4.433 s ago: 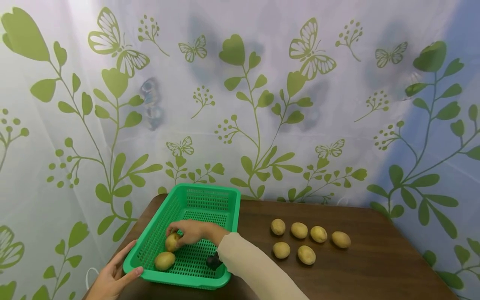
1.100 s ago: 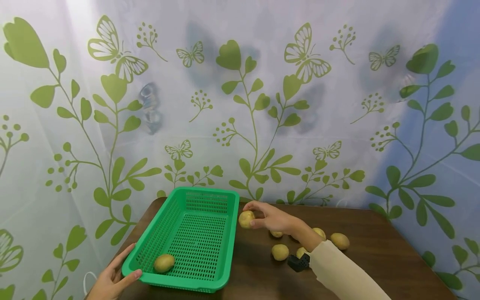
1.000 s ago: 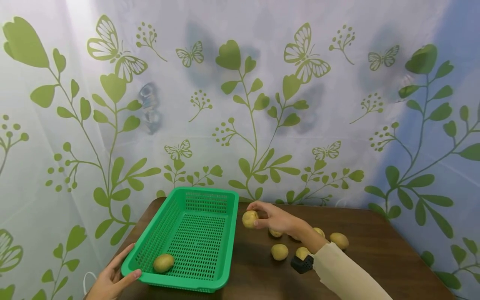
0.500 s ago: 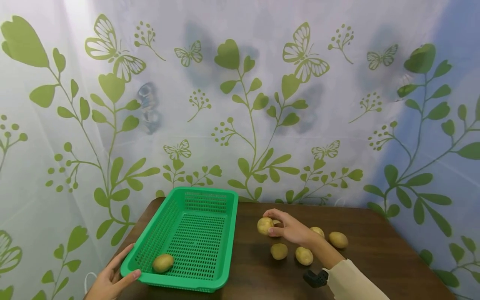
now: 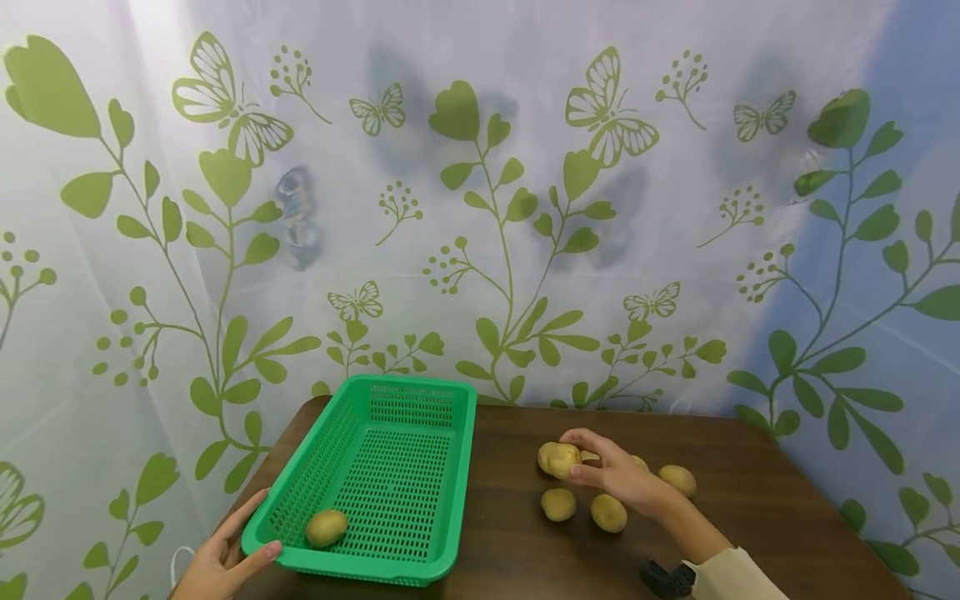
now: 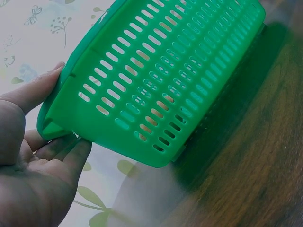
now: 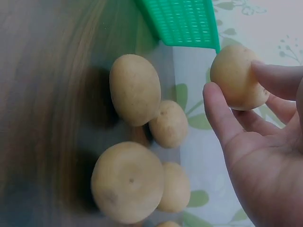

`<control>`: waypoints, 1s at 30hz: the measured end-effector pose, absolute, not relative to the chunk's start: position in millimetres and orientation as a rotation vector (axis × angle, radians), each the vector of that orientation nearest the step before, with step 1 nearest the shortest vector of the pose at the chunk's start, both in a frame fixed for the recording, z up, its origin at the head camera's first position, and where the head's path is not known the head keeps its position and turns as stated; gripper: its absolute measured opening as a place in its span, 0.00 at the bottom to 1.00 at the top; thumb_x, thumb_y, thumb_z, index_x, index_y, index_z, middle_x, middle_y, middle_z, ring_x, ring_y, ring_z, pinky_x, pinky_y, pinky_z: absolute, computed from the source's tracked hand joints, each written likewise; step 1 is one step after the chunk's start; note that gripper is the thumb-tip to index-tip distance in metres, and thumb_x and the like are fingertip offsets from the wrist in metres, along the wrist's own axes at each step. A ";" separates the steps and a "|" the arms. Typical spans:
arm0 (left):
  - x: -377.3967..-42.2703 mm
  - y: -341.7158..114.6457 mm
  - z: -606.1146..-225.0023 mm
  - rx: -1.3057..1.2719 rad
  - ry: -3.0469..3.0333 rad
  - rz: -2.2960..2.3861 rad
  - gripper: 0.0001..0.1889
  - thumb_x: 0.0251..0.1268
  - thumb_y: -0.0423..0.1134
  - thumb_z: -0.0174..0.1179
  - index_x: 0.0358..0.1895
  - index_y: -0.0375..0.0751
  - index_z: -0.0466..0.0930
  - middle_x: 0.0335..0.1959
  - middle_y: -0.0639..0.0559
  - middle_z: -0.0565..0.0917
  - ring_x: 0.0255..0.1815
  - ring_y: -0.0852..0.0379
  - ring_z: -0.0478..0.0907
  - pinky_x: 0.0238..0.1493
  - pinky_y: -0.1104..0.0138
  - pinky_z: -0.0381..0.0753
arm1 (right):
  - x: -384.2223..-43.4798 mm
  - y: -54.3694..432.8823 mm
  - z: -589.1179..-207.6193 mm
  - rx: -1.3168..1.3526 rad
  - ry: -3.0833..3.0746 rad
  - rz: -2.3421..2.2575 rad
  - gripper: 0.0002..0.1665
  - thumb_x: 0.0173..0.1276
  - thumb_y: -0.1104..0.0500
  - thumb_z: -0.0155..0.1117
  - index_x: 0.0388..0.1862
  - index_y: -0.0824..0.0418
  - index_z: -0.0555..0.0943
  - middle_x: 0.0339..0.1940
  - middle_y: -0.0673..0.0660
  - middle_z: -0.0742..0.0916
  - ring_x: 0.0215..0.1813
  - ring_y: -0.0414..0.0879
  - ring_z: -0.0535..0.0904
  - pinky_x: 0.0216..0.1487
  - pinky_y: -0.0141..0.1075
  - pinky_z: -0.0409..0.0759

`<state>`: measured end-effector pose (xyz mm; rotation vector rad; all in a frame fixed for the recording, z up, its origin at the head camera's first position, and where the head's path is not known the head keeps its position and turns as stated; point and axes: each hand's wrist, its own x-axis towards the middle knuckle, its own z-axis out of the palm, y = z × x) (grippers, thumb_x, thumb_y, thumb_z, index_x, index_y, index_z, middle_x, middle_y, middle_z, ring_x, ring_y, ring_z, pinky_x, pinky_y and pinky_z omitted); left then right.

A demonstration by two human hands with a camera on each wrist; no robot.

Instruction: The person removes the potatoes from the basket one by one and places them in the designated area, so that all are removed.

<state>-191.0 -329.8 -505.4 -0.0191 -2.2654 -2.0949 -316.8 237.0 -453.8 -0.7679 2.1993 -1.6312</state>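
My left hand (image 5: 225, 554) grips the near-left corner of a green perforated plastic basket (image 5: 459, 508); in the left wrist view the thumb lies on one side of its rim (image 6: 71, 71) and curled fingers on the other. One potato (image 5: 326, 527) lies in the basket's near-left part. My right hand (image 5: 618, 472) holds another potato (image 5: 564, 461) between thumb and fingertips, over the group of potatoes on the right. In the right wrist view, this held potato (image 7: 239, 78) is raised, apart from the potatoes on the table.
Several potatoes rest on the brown wooden table (image 5: 517, 542), including a front one (image 5: 558, 504), its neighbour (image 5: 608, 512) and a far-right one (image 5: 677, 481). A patterned curtain (image 5: 480, 250) hangs behind the table. A black device (image 5: 667, 577) sits at my right wrist.
My right hand has carried its potato out of the basket and rightward to the other potatoes, leaving one potato in the basket. My left hand has stayed on the rim.
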 end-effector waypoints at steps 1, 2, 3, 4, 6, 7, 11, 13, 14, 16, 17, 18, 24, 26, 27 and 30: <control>-191.1 -329.7 -505.5 -0.018 -2.264 -2.096 0.41 0.77 0.31 0.60 0.84 0.34 0.44 0.61 0.70 0.68 0.53 0.71 0.79 0.50 0.64 0.86 | -315.1 240.5 -454.6 -0.762 2.192 -1.644 0.27 0.82 0.63 0.58 0.73 0.70 0.63 0.76 0.74 0.61 0.68 0.66 0.72 0.64 0.56 0.78; -191.3 -329.5 -505.4 -0.025 -2.262 -2.094 0.41 0.77 0.31 0.60 0.84 0.34 0.45 0.61 0.69 0.68 0.53 0.71 0.79 0.50 0.64 0.86 | -313.5 244.1 -455.6 -0.758 2.193 -1.652 0.27 0.82 0.62 0.58 0.73 0.70 0.63 0.77 0.74 0.60 0.68 0.66 0.72 0.64 0.56 0.78; -191.6 -329.2 -505.4 -0.034 -2.259 -2.093 0.41 0.77 0.30 0.60 0.83 0.33 0.45 0.61 0.68 0.68 0.54 0.70 0.79 0.50 0.64 0.86 | -312.0 247.6 -456.7 -0.758 2.199 -1.657 0.27 0.83 0.62 0.58 0.73 0.70 0.63 0.77 0.75 0.60 0.68 0.65 0.72 0.64 0.56 0.79; -191.9 -328.9 -505.3 -0.037 -2.257 -2.093 0.41 0.77 0.30 0.60 0.83 0.33 0.45 0.61 0.67 0.68 0.53 0.70 0.79 0.49 0.64 0.86 | -310.4 250.9 -457.7 -0.755 2.202 -1.662 0.27 0.83 0.61 0.58 0.73 0.69 0.63 0.77 0.75 0.59 0.67 0.65 0.73 0.64 0.56 0.79; -192.6 -328.3 -505.2 -0.041 -2.256 -2.093 0.41 0.77 0.30 0.60 0.83 0.33 0.45 0.62 0.65 0.68 0.53 0.70 0.79 0.49 0.64 0.86 | -307.0 257.5 -459.8 -0.747 2.215 -1.663 0.27 0.82 0.60 0.58 0.73 0.68 0.63 0.77 0.76 0.60 0.65 0.64 0.75 0.63 0.56 0.79; -192.8 -327.9 -505.3 -0.048 -2.256 -2.087 0.41 0.77 0.30 0.60 0.83 0.33 0.45 0.63 0.62 0.67 0.54 0.70 0.79 0.50 0.64 0.86 | -305.3 260.9 -460.9 -0.745 2.226 -1.660 0.28 0.82 0.59 0.59 0.73 0.68 0.63 0.77 0.76 0.60 0.64 0.64 0.76 0.63 0.56 0.79; -193.1 -327.1 -506.1 -0.029 -2.277 -2.082 0.41 0.76 0.31 0.61 0.83 0.34 0.45 0.65 0.56 0.65 0.53 0.70 0.79 0.50 0.63 0.86 | -298.8 275.2 -465.9 -0.708 2.232 -1.674 0.31 0.83 0.58 0.59 0.75 0.69 0.61 0.77 0.77 0.58 0.64 0.65 0.76 0.61 0.55 0.81; -193.1 -327.1 -506.8 -0.021 -2.281 -2.083 0.41 0.76 0.31 0.61 0.84 0.34 0.45 0.64 0.60 0.66 0.53 0.70 0.79 0.50 0.63 0.86 | -295.8 283.2 -468.8 -0.689 2.231 -1.685 0.32 0.83 0.59 0.58 0.76 0.71 0.58 0.77 0.79 0.56 0.65 0.66 0.75 0.61 0.53 0.81; -193.0 -327.2 -507.3 -0.018 -2.280 -2.086 0.41 0.76 0.31 0.61 0.84 0.34 0.45 0.63 0.64 0.67 0.53 0.71 0.79 0.50 0.63 0.86 | -294.3 287.1 -470.3 -0.679 2.226 -1.694 0.33 0.83 0.59 0.57 0.76 0.72 0.57 0.77 0.79 0.55 0.66 0.66 0.74 0.61 0.52 0.82; -192.9 -327.6 -508.3 -0.023 -2.272 -2.090 0.41 0.76 0.31 0.61 0.83 0.33 0.45 0.60 0.73 0.69 0.53 0.71 0.79 0.50 0.64 0.86 | -291.4 295.0 -472.9 -0.664 2.219 -1.706 0.33 0.84 0.60 0.57 0.77 0.73 0.56 0.77 0.80 0.53 0.67 0.66 0.74 0.61 0.50 0.82; -193.0 -327.9 -508.6 -0.027 -2.269 -2.090 0.41 0.77 0.31 0.60 0.83 0.33 0.45 0.59 0.78 0.70 0.53 0.72 0.79 0.49 0.64 0.86 | -290.2 298.5 -473.9 -0.658 2.214 -1.710 0.33 0.84 0.60 0.56 0.77 0.73 0.56 0.77 0.80 0.53 0.67 0.66 0.73 0.61 0.50 0.82; -193.0 -328.1 -509.0 -0.034 -2.265 -2.091 0.41 0.77 0.31 0.60 0.83 0.33 0.45 0.57 0.80 0.70 0.53 0.72 0.79 0.49 0.65 0.86 | -288.7 301.7 -474.9 -0.653 2.207 -1.714 0.33 0.84 0.60 0.56 0.76 0.73 0.56 0.77 0.80 0.53 0.68 0.66 0.73 0.62 0.49 0.81; -192.6 -330.9 -509.7 -0.049 -2.266 -2.067 0.42 0.77 0.30 0.60 0.83 0.31 0.43 0.60 0.72 0.70 0.52 0.71 0.79 0.48 0.64 0.87 | -281.7 315.0 -478.1 -0.649 2.212 -1.727 0.34 0.83 0.60 0.57 0.76 0.75 0.55 0.76 0.81 0.55 0.67 0.62 0.74 0.64 0.52 0.79; -192.2 -331.8 -509.7 -0.049 -2.262 -2.078 0.42 0.77 0.30 0.60 0.84 0.31 0.42 0.60 0.72 0.70 0.52 0.71 0.79 0.48 0.64 0.87 | -280.2 318.6 -479.9 -0.637 2.224 -1.736 0.35 0.83 0.61 0.57 0.77 0.76 0.55 0.75 0.82 0.55 0.68 0.62 0.73 0.63 0.52 0.79; -191.9 -332.1 -509.7 -0.051 -2.259 -2.085 0.43 0.77 0.30 0.59 0.84 0.31 0.41 0.60 0.72 0.70 0.52 0.71 0.79 0.48 0.64 0.87 | -279.5 320.3 -481.1 -0.632 2.238 -1.736 0.36 0.83 0.61 0.57 0.77 0.77 0.54 0.75 0.82 0.55 0.69 0.63 0.71 0.63 0.51 0.80; -192.0 -332.7 -510.5 -0.064 -2.234 -2.123 0.43 0.78 0.30 0.59 0.84 0.31 0.39 0.56 0.82 0.71 0.52 0.72 0.79 0.49 0.64 0.87 | -276.9 325.9 -485.1 -0.595 2.273 -1.740 0.37 0.82 0.61 0.58 0.77 0.78 0.54 0.76 0.82 0.52 0.73 0.67 0.64 0.62 0.47 0.81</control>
